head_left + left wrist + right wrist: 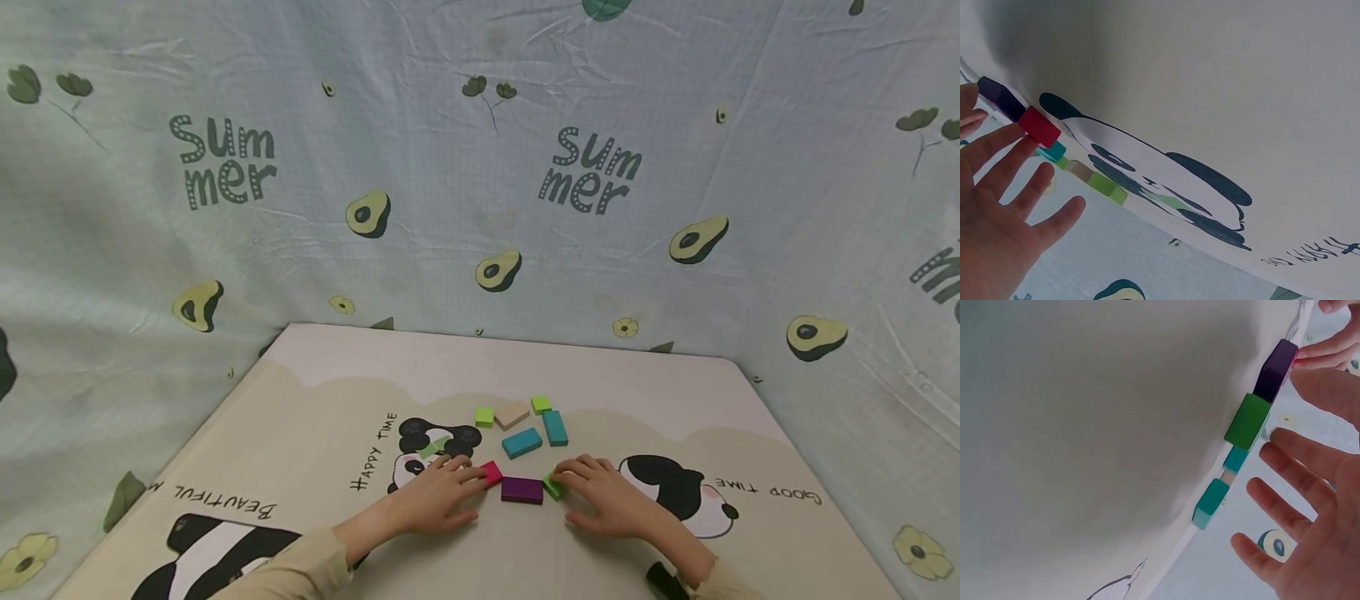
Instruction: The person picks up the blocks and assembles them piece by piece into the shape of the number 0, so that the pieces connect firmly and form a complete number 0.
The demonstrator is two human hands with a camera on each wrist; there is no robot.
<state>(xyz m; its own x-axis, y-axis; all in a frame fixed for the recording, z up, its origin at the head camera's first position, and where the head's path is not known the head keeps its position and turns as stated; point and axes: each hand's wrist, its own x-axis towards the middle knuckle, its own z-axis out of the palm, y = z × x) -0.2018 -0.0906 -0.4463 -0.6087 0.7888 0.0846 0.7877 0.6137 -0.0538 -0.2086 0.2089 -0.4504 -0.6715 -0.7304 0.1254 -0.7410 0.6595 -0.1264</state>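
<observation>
A dark purple block (pixel 522 490) lies on the panda-printed table, with a red block (pixel 492 473) at its left end and a green block (pixel 553 486) at its right. My left hand (pixel 438 500) reaches the red block with extended fingers; in the left wrist view its fingertips touch or nearly touch that block (pixel 1040 127). Beside the green block (pixel 1249 422), my right hand (pixel 611 500) has its fingers loosely extended. Whether its index finger touches the block cannot be told. Neither hand is curled round anything.
Beyond the hands lie two blue blocks (pixel 522 442), a beige block (pixel 512 415) and two lime blocks (pixel 485 417). A printed curtain (pixel 435 167) hangs behind the table (pixel 337 358). Something black (pixel 666 581) sits by the right wrist.
</observation>
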